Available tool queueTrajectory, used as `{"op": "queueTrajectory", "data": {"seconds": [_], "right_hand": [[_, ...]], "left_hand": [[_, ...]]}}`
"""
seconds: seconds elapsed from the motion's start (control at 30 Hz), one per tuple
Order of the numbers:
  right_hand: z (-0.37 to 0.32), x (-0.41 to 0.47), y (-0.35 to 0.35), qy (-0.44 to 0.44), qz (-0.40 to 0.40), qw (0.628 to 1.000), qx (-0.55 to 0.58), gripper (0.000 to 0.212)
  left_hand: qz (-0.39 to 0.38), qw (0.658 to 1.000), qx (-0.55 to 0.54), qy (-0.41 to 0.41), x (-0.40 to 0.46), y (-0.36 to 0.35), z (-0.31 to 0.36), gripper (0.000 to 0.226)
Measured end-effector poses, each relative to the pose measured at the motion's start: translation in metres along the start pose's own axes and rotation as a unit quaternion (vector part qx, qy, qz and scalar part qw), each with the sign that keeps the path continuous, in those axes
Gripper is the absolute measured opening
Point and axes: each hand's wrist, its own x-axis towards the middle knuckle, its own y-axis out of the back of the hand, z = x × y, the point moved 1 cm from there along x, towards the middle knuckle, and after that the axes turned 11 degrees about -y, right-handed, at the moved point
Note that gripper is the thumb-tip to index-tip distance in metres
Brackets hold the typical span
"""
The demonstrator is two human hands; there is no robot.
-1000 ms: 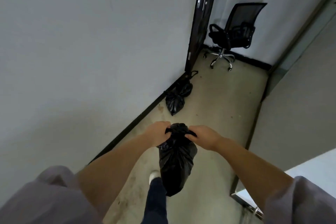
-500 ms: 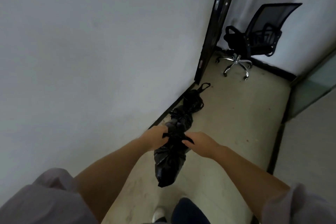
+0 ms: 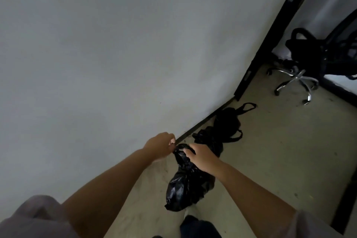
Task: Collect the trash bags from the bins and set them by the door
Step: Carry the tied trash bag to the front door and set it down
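Note:
I hold a black trash bag (image 3: 188, 187) by its tied top, low over the floor. My left hand (image 3: 160, 146) pinches the knot from the left. My right hand (image 3: 201, 157) grips the bag's neck from the right. Just beyond it, more black trash bags (image 3: 218, 133) lie on the floor against the wall's base, with a loop handle pointing toward the black door (image 3: 270, 33) at the upper right.
A grey wall (image 3: 116, 54) fills the left. A black office chair (image 3: 313, 58) on a chrome wheeled base stands past the door. My leg and shoe (image 3: 197, 224) are at the bottom. A dark frame edge (image 3: 345, 205) runs down the right side.
I have walked closer to the door and the bags on the floor. The held bag has come down toward the floor next to them, both hands still on its top.

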Motion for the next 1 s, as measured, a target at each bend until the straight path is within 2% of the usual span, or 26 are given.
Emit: {"op": "queueTrajectory", "data": {"seconds": [0.07,0.17,0.23,0.33,0.47,0.6,0.63,0.73,0.83,1.0], "right_hand": [[0.015,0.037,-0.017,0.002,-0.012,1.000,0.005,0.034],[0.042,0.084,-0.048,0.007,-0.018,1.000,0.012,0.034],[0.062,0.114,-0.071,0.013,-0.015,1.000,0.021,0.035],[0.088,0.156,-0.106,0.020,0.008,0.999,0.039,0.033],[0.116,0.205,-0.151,0.041,0.049,0.997,0.039,0.030],[0.136,0.242,-0.188,0.027,0.050,0.998,0.034,0.027],[0.142,0.250,-0.196,0.023,0.045,0.998,0.032,0.033],[0.158,0.267,-0.218,-0.006,0.029,0.999,0.013,0.048],[0.171,0.278,-0.234,-0.017,0.018,1.000,-0.004,0.052],[0.178,0.285,-0.239,-0.018,0.015,0.998,-0.054,0.049]], "left_hand": [[0.023,0.994,0.107,-0.027,0.030,-0.010,-0.022,0.030],[0.036,0.954,0.290,-0.072,0.067,-0.022,-0.063,0.036],[0.068,0.917,0.379,-0.104,0.084,-0.026,-0.098,0.036],[0.122,0.840,0.508,-0.147,0.095,-0.033,-0.144,0.027],[0.195,0.756,0.595,-0.191,0.106,-0.045,-0.181,0.028],[0.242,0.696,0.643,-0.208,0.117,-0.049,-0.198,0.026],[0.248,0.684,0.651,-0.217,0.119,-0.049,-0.202,0.025],[0.270,0.669,0.652,-0.234,0.124,-0.049,-0.209,0.025],[0.263,0.674,0.653,-0.222,0.122,-0.046,-0.206,0.029],[0.275,0.663,0.658,-0.227,0.123,-0.046,-0.210,0.032]]}}
